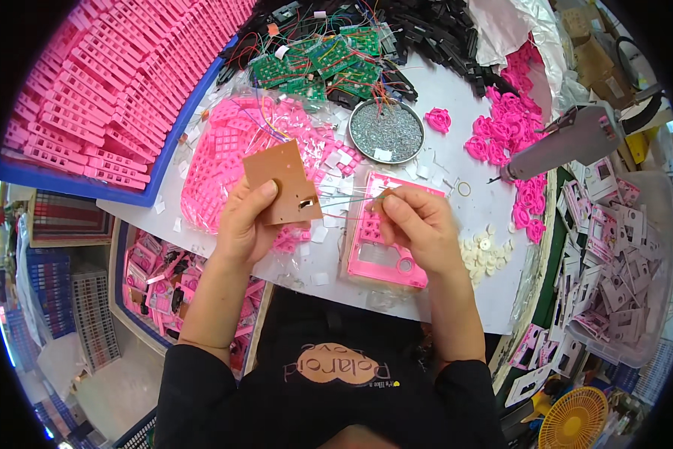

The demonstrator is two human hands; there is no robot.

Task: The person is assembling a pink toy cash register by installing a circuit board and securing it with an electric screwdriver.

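A cluttered white tabletop [456, 247] is being viewed from above. Nearest, a flat brown rectangular circuit board [282, 182] is being gripped by the left hand [246, 224], thumb pressed on its face, held above the tabletop. Thin wires [347, 198] running from the board are being pinched in the grip of the right hand [418, 224], over a pink plastic housing shell [385, 236]. Farther off, a round metal dish of screws [386, 131] and green circuit boards [321, 63] are lying, with stacked pink plastic frames [104, 82] at the far left.
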